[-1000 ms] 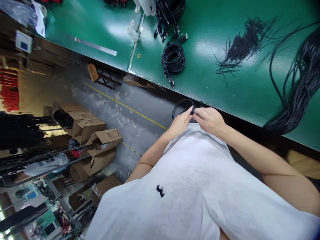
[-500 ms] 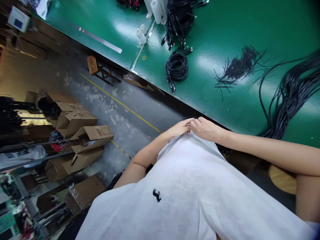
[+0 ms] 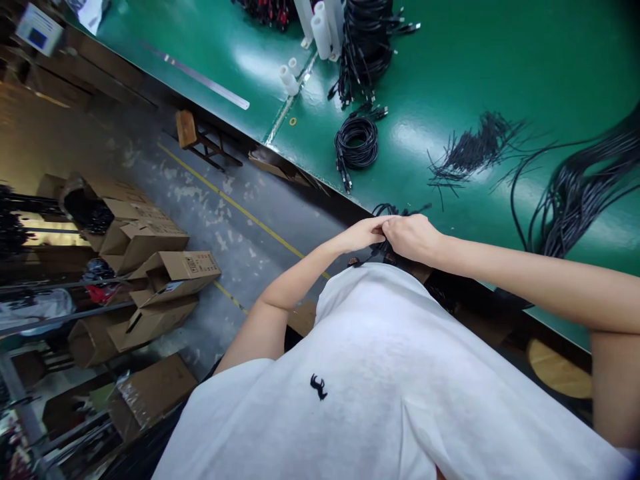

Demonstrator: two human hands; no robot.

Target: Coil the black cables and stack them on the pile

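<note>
My left hand (image 3: 361,235) and my right hand (image 3: 414,238) meet at the table's edge, just in front of my white shirt. Both are closed on a coiled black cable (image 3: 387,209), whose loops and ends stick out above and below the fingers. My fingertips press together around its middle; what exactly they pinch is hidden. Beyond them, another coiled black cable (image 3: 356,143) with metal plugs lies on the green table (image 3: 440,60). To its right is a loose pile of short thin black ties (image 3: 475,148).
A long bundle of black cables (image 3: 583,197) lies at the right. At the back are a heap of coiled cables (image 3: 367,47), white rollers (image 3: 323,33) and a steel ruler (image 3: 210,83). Cardboard boxes (image 3: 150,243) and a wooden stool (image 3: 187,130) stand on the floor at left.
My joined hands have risen slightly, away from my shirt toward the table's edge. More of the held cable now shows above and below my fingers. The view has shifted a little.
</note>
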